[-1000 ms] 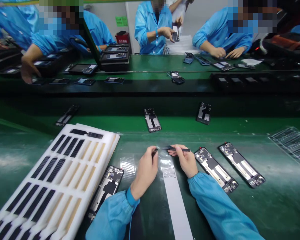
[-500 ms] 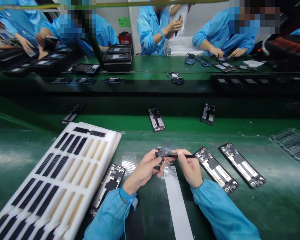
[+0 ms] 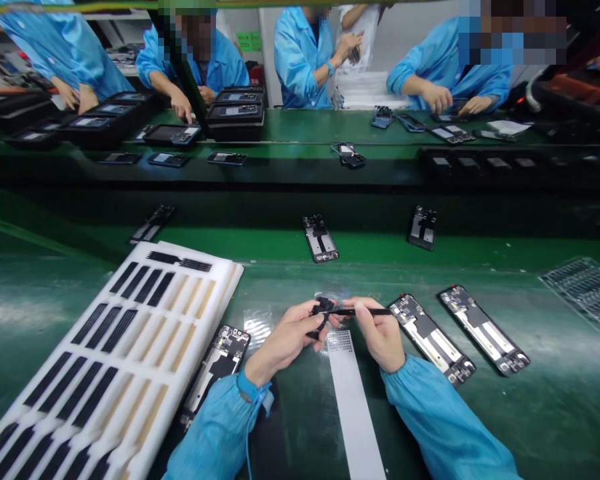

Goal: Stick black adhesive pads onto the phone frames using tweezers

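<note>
Near the centre, my left hand (image 3: 291, 331) pinches a small black part (image 3: 322, 308) between thumb and fingers. My right hand (image 3: 381, 333) grips a thin black tool (image 3: 375, 311), whose tip reaches left to the small part. Below the hands lies a white strip (image 3: 355, 407) with a dotted grid at its top end. An opened phone frame (image 3: 215, 367) rests beside my left forearm, and a second phone frame (image 3: 433, 337) lies just right of my right hand. Clear plastic film (image 3: 259, 327) is left of my left hand. What the fingertips cover is hidden.
A white foam tray (image 3: 145, 320) with black strips fills the left side. Another phone frame (image 3: 485, 330) and a clear patterned sheet (image 3: 585, 293) lie right. Phones (image 3: 320, 238) rest on the green belt (image 3: 370, 250). People in blue work behind a far bench.
My hands hold nearly the same pose, with the black part slightly turned. The belt phones have shifted slightly right. At the far left bench, a person now reaches down to a tray.
</note>
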Action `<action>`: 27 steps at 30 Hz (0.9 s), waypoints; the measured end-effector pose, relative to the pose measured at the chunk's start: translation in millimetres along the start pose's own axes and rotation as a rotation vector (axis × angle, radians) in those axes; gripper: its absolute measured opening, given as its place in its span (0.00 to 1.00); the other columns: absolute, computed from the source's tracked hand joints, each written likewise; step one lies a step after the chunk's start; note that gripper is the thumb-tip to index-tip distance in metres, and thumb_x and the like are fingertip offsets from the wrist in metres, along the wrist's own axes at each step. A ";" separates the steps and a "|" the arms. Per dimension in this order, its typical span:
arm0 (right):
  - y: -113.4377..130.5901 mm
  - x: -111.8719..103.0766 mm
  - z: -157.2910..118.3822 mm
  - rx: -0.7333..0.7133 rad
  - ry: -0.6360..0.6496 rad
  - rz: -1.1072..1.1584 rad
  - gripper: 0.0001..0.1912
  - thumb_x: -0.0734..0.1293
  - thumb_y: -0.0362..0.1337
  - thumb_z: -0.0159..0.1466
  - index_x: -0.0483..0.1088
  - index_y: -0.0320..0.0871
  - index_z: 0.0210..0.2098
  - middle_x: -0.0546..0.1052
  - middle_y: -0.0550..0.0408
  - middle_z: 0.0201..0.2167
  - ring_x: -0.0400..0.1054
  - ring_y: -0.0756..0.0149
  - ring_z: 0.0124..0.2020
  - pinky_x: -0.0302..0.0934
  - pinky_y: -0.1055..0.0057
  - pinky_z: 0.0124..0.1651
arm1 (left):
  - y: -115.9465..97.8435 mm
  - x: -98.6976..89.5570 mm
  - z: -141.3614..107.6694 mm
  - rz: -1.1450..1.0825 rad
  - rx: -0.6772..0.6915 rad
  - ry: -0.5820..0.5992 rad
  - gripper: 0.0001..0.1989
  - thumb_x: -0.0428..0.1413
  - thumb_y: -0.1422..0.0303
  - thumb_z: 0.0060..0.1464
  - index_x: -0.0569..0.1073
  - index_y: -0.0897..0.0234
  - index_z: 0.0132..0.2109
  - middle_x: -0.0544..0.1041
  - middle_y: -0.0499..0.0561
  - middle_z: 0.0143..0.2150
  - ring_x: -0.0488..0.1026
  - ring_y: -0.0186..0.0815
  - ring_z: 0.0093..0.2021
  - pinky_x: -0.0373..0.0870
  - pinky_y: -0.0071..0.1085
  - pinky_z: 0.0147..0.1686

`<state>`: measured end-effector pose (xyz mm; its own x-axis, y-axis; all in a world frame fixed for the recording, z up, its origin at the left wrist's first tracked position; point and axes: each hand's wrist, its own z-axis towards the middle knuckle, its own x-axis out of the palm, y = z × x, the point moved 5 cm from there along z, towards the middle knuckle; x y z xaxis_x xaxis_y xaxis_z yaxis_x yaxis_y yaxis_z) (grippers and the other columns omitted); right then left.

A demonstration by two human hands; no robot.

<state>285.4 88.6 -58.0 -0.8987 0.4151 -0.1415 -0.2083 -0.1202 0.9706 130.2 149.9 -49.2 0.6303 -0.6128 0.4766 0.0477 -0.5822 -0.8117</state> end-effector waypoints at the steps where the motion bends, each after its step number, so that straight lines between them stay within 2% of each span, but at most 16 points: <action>1: -0.6 1.1 -1.9 0.007 0.002 -0.002 0.16 0.64 0.47 0.70 0.79 0.44 0.39 0.83 0.49 0.39 0.78 0.59 0.41 0.70 0.65 0.47 | 0.0 -0.3 0.3 0.015 0.000 -0.004 0.16 0.57 0.61 0.59 0.73 0.67 0.50 0.73 0.54 0.41 0.64 0.29 0.29 0.61 0.27 0.26; 5: -2.2 -7.5 4.2 0.089 -0.068 0.174 0.16 0.60 0.45 0.72 0.75 0.44 0.48 0.82 0.53 0.29 0.78 0.60 0.33 0.71 0.62 0.45 | -0.1 -5.8 0.8 0.123 0.001 -0.064 0.20 0.55 0.63 0.60 0.72 0.68 0.57 0.75 0.55 0.42 0.64 0.29 0.28 0.62 0.28 0.27; 7: -0.7 -22.4 27.4 0.148 -0.144 0.250 0.19 0.54 0.43 0.73 0.71 0.43 0.53 0.82 0.52 0.29 0.78 0.59 0.33 0.72 0.61 0.43 | -0.6 -10.9 -3.1 0.203 0.014 -0.143 0.21 0.53 0.63 0.62 0.70 0.68 0.59 0.75 0.55 0.43 0.64 0.29 0.28 0.63 0.29 0.28; 8: 0.0 -29.8 45.2 0.194 -0.159 0.208 0.21 0.51 0.42 0.73 0.68 0.43 0.55 0.82 0.50 0.32 0.79 0.59 0.36 0.72 0.61 0.44 | -1.1 -12.6 -7.1 0.235 0.026 -0.189 0.22 0.52 0.63 0.63 0.68 0.67 0.61 0.75 0.56 0.45 0.65 0.30 0.29 0.64 0.30 0.29; 9: -0.6 -34.5 65.9 0.274 -0.132 0.094 0.22 0.49 0.40 0.73 0.65 0.42 0.58 0.82 0.47 0.38 0.80 0.58 0.39 0.73 0.61 0.44 | -2.1 -13.0 -12.8 0.274 0.040 -0.238 0.24 0.51 0.62 0.64 0.65 0.65 0.63 0.74 0.57 0.48 0.67 0.32 0.31 0.65 0.31 0.32; 11: -5.9 -33.6 109.9 0.461 0.071 -0.402 0.23 0.48 0.36 0.73 0.62 0.44 0.62 0.79 0.47 0.50 0.80 0.62 0.41 0.73 0.65 0.42 | -4.8 -8.7 -28.7 0.382 0.065 -0.327 0.27 0.50 0.61 0.65 0.58 0.60 0.68 0.72 0.58 0.55 0.71 0.37 0.41 0.68 0.35 0.42; 13: -9.7 -25.3 151.4 0.516 0.080 -0.586 0.21 0.52 0.38 0.73 0.64 0.40 0.61 0.77 0.40 0.52 0.80 0.55 0.40 0.73 0.60 0.41 | -8.7 1.5 -48.7 0.635 0.064 -0.405 0.29 0.49 0.58 0.66 0.54 0.54 0.70 0.71 0.56 0.59 0.69 0.43 0.56 0.63 0.41 0.56; 14: -12.5 -15.5 168.1 0.521 0.084 -0.664 0.22 0.56 0.42 0.73 0.65 0.38 0.60 0.75 0.36 0.54 0.79 0.51 0.43 0.72 0.58 0.44 | -8.3 8.6 -58.4 0.717 0.033 -0.393 0.27 0.48 0.58 0.67 0.54 0.53 0.70 0.69 0.56 0.62 0.66 0.44 0.60 0.60 0.42 0.60; 16: -19.8 8.8 189.7 0.521 0.078 -0.803 0.33 0.69 0.49 0.65 0.63 0.33 0.61 0.68 0.27 0.59 0.73 0.39 0.54 0.67 0.50 0.53 | -8.7 21.5 -77.1 0.819 0.039 -0.362 0.21 0.44 0.59 0.68 0.60 0.53 0.65 0.68 0.55 0.63 0.64 0.43 0.63 0.57 0.41 0.62; 18: -27.6 31.7 197.0 0.521 0.094 -0.909 0.45 0.77 0.50 0.57 0.60 0.31 0.63 0.65 0.23 0.60 0.65 0.34 0.61 0.61 0.48 0.59 | -5.3 26.4 -93.7 0.856 0.014 -0.371 0.16 0.42 0.61 0.69 0.65 0.55 0.59 0.71 0.55 0.60 0.68 0.43 0.60 0.61 0.40 0.59; 20: -33.5 43.8 196.6 0.531 0.128 -0.968 0.46 0.77 0.49 0.56 0.58 0.31 0.64 0.67 0.24 0.59 0.64 0.37 0.62 0.60 0.49 0.60 | 1.7 23.3 -107.3 0.862 -0.049 -0.428 0.14 0.40 0.63 0.69 0.66 0.56 0.55 0.74 0.56 0.54 0.71 0.44 0.55 0.64 0.40 0.54; 23: -36.5 38.4 195.7 0.557 0.160 -0.999 0.41 0.75 0.47 0.60 0.59 0.29 0.62 0.69 0.26 0.57 0.66 0.41 0.60 0.61 0.53 0.60 | 13.7 20.1 -118.6 0.875 -0.104 -0.442 0.14 0.39 0.64 0.69 0.65 0.58 0.53 0.75 0.56 0.48 0.73 0.45 0.50 0.64 0.41 0.50; 25: -35.5 26.2 197.9 0.578 0.153 -0.998 0.36 0.74 0.44 0.63 0.61 0.30 0.61 0.71 0.30 0.56 0.68 0.45 0.58 0.63 0.55 0.58 | 19.8 25.2 -119.5 0.897 -0.088 -0.367 0.13 0.39 0.65 0.68 0.65 0.58 0.53 0.76 0.56 0.47 0.73 0.45 0.48 0.64 0.41 0.49; 27: -34.0 15.0 200.4 0.596 0.148 -0.974 0.26 0.71 0.42 0.67 0.65 0.35 0.59 0.73 0.39 0.54 0.72 0.52 0.52 0.68 0.56 0.53 | 23.5 33.3 -118.2 0.933 -0.062 -0.288 0.13 0.39 0.66 0.68 0.64 0.59 0.53 0.76 0.56 0.47 0.73 0.45 0.47 0.64 0.40 0.47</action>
<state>356.3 279.6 -54.1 -0.5010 -0.0169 -0.8653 -0.6592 0.6553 0.3689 60.7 52.8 -12.5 0.5602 -0.6921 -0.4551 -0.6016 0.0377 -0.7979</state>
